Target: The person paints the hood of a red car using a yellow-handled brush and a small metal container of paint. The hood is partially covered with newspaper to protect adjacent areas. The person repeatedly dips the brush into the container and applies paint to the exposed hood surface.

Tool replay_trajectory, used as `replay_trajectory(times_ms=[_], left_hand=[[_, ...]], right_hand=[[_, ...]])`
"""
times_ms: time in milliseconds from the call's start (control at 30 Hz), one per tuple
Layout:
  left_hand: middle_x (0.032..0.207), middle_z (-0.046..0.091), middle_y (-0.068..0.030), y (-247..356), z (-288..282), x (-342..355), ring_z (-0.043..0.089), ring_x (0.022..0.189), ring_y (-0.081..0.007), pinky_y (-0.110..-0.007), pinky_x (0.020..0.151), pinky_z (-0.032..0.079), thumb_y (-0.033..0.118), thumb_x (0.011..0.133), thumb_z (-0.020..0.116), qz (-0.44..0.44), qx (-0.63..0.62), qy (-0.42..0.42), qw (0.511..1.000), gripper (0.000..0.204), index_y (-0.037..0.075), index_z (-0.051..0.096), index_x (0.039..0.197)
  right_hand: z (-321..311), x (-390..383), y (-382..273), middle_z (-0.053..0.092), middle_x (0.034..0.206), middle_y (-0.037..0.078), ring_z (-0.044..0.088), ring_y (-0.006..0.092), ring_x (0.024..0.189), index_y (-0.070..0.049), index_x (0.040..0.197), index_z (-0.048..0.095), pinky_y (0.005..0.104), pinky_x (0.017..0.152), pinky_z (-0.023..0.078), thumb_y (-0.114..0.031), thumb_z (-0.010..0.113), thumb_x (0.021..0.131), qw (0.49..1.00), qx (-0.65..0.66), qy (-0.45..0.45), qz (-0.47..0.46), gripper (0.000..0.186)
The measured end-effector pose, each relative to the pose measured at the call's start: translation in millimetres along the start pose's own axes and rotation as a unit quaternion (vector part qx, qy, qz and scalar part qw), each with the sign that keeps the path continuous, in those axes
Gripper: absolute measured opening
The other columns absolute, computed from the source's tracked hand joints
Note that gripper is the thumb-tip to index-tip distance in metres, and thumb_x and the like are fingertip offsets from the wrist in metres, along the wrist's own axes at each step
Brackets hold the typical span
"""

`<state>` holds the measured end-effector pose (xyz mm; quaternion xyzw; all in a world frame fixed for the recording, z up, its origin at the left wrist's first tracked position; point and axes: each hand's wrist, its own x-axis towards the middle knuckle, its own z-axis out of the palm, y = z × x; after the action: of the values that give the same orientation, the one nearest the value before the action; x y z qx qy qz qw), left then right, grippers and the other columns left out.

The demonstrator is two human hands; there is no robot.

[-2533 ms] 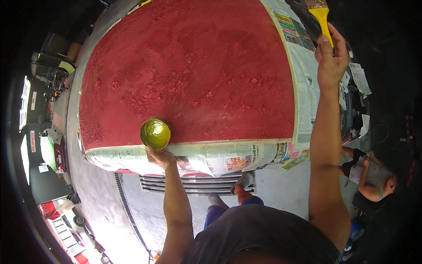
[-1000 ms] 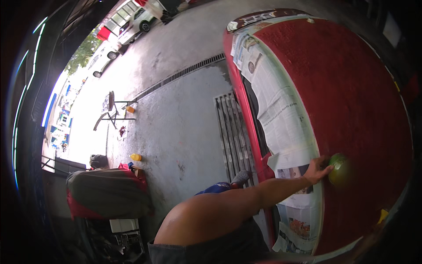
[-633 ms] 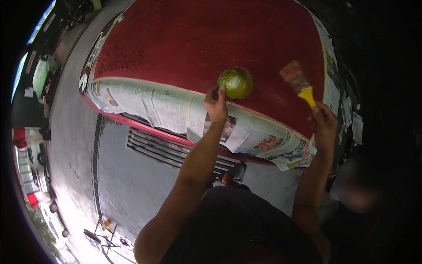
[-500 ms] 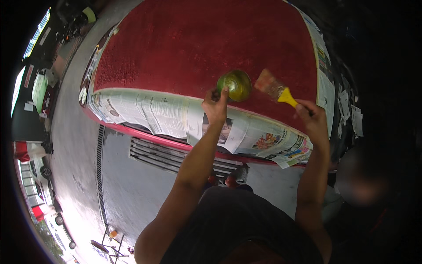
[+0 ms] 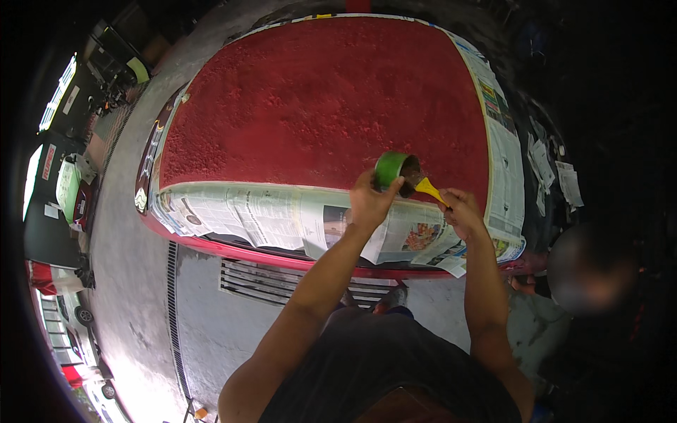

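Together, can [image 5: 389, 169] and brush [image 5: 427, 189] between hands [image 5: 371, 205]

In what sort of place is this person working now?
Probably a car body or paint workshop: a red car roof bordered with newspaper, a yellow-handled brush at a green container, and a long floor drain beside the car.

Grey floor [image 5: 218, 324], slotted drain [image 5: 175, 317], dark wall [image 5: 44, 238]

We had one wide fisheye, worn on the head, looking steeply down over the dark shirt [image 5: 381, 359]; left hand [image 5: 371, 206] and right hand [image 5: 462, 214] sat near mid-view, red panel [image 5: 317, 99] beyond, edges bowed.
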<state>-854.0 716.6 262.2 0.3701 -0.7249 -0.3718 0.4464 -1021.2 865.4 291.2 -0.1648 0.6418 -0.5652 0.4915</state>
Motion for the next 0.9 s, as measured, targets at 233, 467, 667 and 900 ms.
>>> replay_trajectory(times_ms=[233,467,667,900], left_hand=[[0.072,0.069,-0.0128,-29,3,-1,0.065,0.063,-0.0175,-0.032,0.059,0.051,0.038,0.081,0.079,-0.171,-0.065,0.034,0.982,0.050,-0.008,0.066,0.096],[0.078,0.066,-0.0125,-77,7,1,0.062,0.071,-0.0164,-0.030,0.059,0.051,0.038,0.086,0.074,-0.211,-0.156,0.129,0.956,0.050,-0.009,0.064,0.102],[0.093,0.063,-0.0154,-133,-25,13,0.062,0.079,-0.0188,-0.032,0.067,0.057,0.032,0.092,0.068,-0.149,-0.217,0.221,0.939,0.048,-0.012,0.058,0.109],[0.095,0.065,-0.0160,-175,-35,8,0.062,0.084,-0.0204,-0.033,0.072,0.054,0.038,0.091,0.067,-0.144,-0.197,0.241,0.939,0.052,-0.011,0.059,0.109]], right_hand=[[-12,-8,23,0.054,0.073,0.000,0.037,0.0005,0.050,-0.005,0.114,0.059,0.0158,0.044,0.029,-0.025,0.058,0.098,0.988,0.156,-0.006,0.008,0.025],[-17,-1,7,0.055,0.073,-0.001,0.039,0.0007,0.049,-0.008,0.106,0.059,0.0156,0.042,0.028,-0.024,0.058,0.098,0.976,0.217,0.017,-0.013,0.018],[-41,62,-43,0.054,0.075,-0.002,0.039,0.0021,0.050,-0.011,0.099,0.056,0.0169,0.043,0.028,-0.027,0.058,0.098,0.976,0.199,0.065,-0.062,0.016],[-44,202,-110,0.055,0.075,-0.002,0.037,0.0038,0.052,-0.010,0.103,0.060,0.0200,0.044,0.028,-0.024,0.059,0.096,0.980,0.057,0.152,-0.119,0.016]])
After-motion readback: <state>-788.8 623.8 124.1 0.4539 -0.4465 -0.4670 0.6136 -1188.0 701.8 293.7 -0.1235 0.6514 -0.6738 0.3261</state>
